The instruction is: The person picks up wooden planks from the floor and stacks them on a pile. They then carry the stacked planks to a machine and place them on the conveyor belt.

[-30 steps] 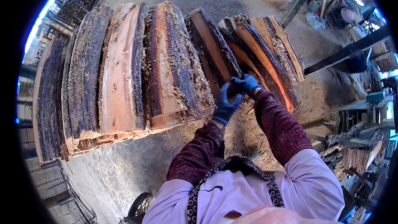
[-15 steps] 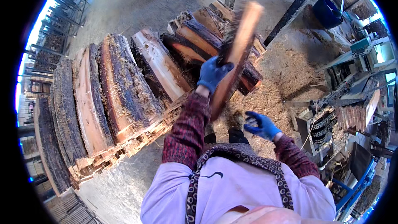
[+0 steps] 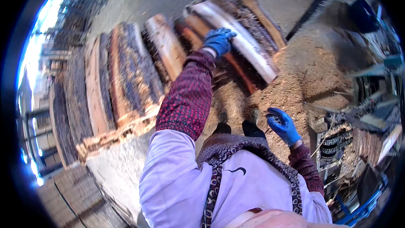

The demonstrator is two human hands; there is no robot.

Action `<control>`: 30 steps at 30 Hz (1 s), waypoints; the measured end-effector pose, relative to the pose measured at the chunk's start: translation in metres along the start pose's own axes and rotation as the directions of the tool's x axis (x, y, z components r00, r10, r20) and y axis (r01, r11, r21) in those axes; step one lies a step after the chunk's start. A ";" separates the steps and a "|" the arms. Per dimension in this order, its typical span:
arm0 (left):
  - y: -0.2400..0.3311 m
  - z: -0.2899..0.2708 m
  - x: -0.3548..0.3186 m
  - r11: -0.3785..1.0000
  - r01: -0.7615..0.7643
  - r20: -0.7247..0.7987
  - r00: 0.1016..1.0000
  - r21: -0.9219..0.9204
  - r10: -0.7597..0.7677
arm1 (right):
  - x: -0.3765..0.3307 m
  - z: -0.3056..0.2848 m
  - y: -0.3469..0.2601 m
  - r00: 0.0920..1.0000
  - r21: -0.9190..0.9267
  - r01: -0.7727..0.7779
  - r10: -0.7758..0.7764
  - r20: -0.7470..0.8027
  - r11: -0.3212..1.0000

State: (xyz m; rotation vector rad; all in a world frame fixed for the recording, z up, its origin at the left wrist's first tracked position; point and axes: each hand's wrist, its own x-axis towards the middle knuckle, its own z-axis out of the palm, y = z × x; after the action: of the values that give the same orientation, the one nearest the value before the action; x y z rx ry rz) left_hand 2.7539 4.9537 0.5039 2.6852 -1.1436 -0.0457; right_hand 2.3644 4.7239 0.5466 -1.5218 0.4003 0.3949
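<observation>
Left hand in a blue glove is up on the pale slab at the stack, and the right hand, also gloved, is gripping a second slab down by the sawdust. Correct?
Not quite. The right hand grips nothing: in the head view it hangs open and empty above the sawdust. The rest holds: the left hand, in a blue glove, rests on the pale slab at the stack.

Blue-gloved left hand point(image 3: 219, 41), pale slab point(image 3: 236, 38)

Slabs point(image 3: 126, 80) lie stacked left; sawdust point(image 3: 303, 71) heaps right, machinery point(image 3: 337, 143) beyond it.
</observation>
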 end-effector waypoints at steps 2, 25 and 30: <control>0.014 0.002 -0.052 0.981 0.006 -0.356 0.931 -0.195 -0.076 | 0.024 0.037 -0.009 0.987 0.065 -0.011 0.000 0.163 0.998; -0.073 0.167 -0.424 -0.145 0.354 0.342 0.594 -0.924 -0.729 | 0.377 0.324 0.025 0.945 0.545 -0.314 0.198 0.262 0.778; -0.073 0.145 -0.445 -0.477 0.185 0.492 0.551 -0.859 -0.674 | 0.328 0.338 -0.052 0.945 -0.097 -0.087 0.113 0.308 0.991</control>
State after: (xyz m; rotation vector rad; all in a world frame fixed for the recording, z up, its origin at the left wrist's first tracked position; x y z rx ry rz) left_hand 2.4787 5.2936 0.3211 1.1562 0.5335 -0.4130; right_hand 2.6779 5.0609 0.4361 -1.4910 0.2131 0.7302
